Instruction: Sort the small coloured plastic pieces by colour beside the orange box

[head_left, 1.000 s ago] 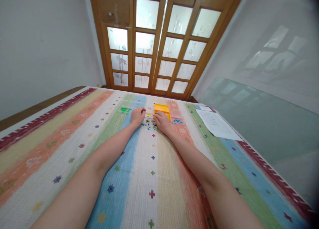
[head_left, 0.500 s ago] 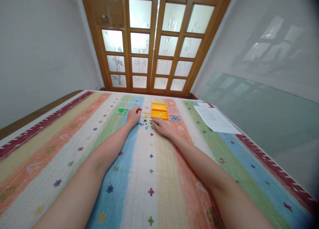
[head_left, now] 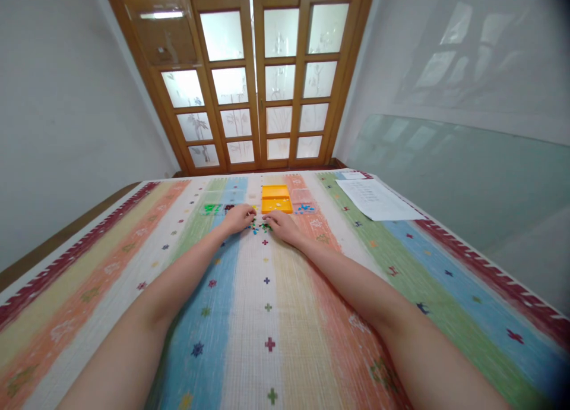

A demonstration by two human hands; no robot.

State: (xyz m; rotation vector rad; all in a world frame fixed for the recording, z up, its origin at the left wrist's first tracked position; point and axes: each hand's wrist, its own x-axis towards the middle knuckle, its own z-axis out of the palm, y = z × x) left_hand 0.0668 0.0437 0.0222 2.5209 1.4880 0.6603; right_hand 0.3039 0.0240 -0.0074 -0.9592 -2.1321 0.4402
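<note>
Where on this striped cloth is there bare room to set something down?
Free: the striped cloth between left forearm and right forearm; the stripes left of the green pieces; the strip between the blue pieces and the paper sheet. Crowded: small coloured pieces between left hand and right hand, orange tray beyond.

Both hands, left hand point(head_left: 239, 218) and right hand point(head_left: 281, 225), rest on the striped cloth point(head_left: 267, 315) around small coloured pieces point(head_left: 259, 226), the orange tray point(head_left: 276, 199) just beyond them.

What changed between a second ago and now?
The right hand drew back from the yellow tray onto the scattered small pieces. The left hand stayed beside them. The tray, the paper sheet and the green pieces did not move.
</note>
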